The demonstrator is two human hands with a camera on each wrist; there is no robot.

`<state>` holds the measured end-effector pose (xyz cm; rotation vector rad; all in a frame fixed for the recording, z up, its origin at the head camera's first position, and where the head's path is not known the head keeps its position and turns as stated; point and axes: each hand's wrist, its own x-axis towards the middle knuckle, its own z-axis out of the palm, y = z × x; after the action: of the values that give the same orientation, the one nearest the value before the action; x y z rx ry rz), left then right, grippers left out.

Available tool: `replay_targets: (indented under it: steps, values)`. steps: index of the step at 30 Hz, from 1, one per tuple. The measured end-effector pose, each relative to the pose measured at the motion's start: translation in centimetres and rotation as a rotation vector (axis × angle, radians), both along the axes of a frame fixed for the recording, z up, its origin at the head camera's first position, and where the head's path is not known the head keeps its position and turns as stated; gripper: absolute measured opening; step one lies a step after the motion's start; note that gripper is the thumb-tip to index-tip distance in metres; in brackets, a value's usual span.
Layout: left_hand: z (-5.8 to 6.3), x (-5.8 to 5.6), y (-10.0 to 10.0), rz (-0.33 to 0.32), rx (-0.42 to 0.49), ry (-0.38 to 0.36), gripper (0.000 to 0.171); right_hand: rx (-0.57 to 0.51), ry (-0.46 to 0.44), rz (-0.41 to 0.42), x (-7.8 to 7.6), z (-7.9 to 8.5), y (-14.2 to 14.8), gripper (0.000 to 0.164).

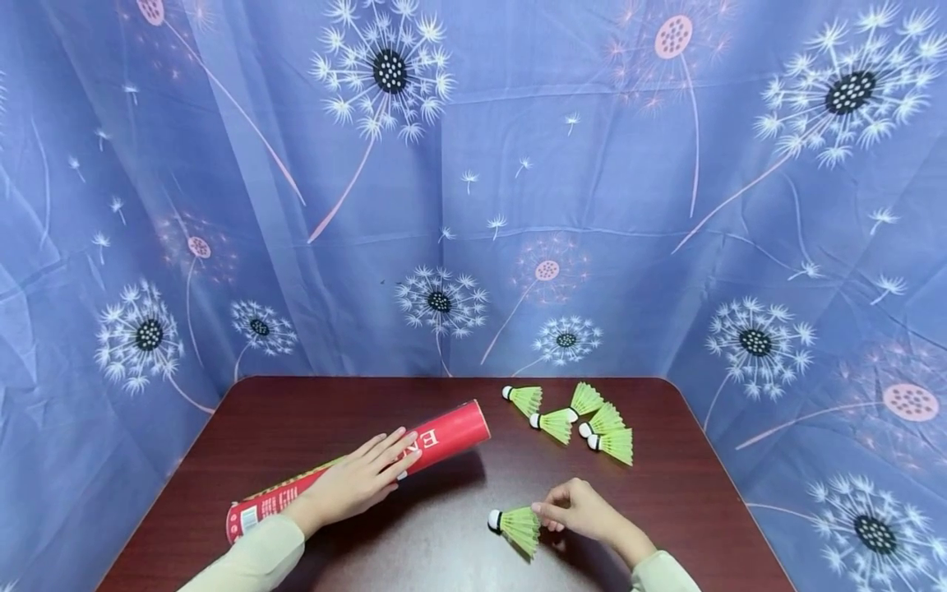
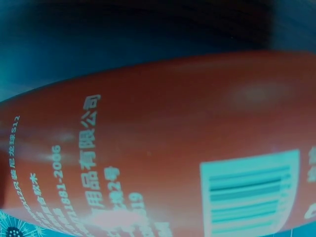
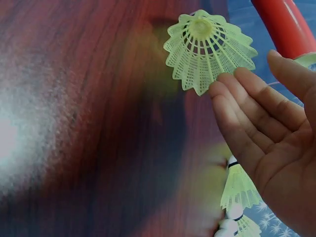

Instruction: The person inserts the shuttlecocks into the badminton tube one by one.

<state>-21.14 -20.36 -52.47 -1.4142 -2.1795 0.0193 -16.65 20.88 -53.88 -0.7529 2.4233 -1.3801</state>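
My left hand point(image 1: 362, 481) lies over a long red shuttlecock tube point(image 1: 450, 433), fingers wrapped across it; its right end is raised above the tabletop. Printed text and a barcode point(image 2: 251, 193) on the tube fill the left wrist view, where the hand itself is hidden. My right hand point(image 1: 580, 514) is at the skirt of a yellow-green shuttlecock point(image 1: 519, 528) with a white cork. From the right wrist view, the fingertips point(image 3: 242, 74) meet the skirt's rim, while the thumb stands apart from it.
Several more shuttlecocks point(image 1: 551, 425) lie in a loose group at the back right of the dark brown table point(image 1: 311, 411). Blue curtains point(image 1: 488, 164) with dandelion prints hang behind and along both sides.
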Motion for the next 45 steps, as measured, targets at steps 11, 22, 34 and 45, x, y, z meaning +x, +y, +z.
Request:
replay_targets:
  steps: [11,22,34,45]
  values:
    - [-0.3,0.5,0.2,-0.026,0.033,-0.018,0.05,-0.015,-0.046,-0.023,0.1,-0.1,-1.1,0.015]
    - [-0.7,0.2,0.4,-0.046,0.083,-0.028,0.053,-0.039,0.068,-0.002,-0.3,0.1,-1.3,0.004]
    - [-0.5,0.1,0.1,-0.008,0.033,0.008,0.054,-0.048,0.439,-0.235,-1.2,0.4,-1.6,0.008]
    - [-0.2,0.0,0.0,-0.01,0.037,0.005,0.054,-0.033,0.586,-0.513,-2.7,1.3,-1.5,0.014]
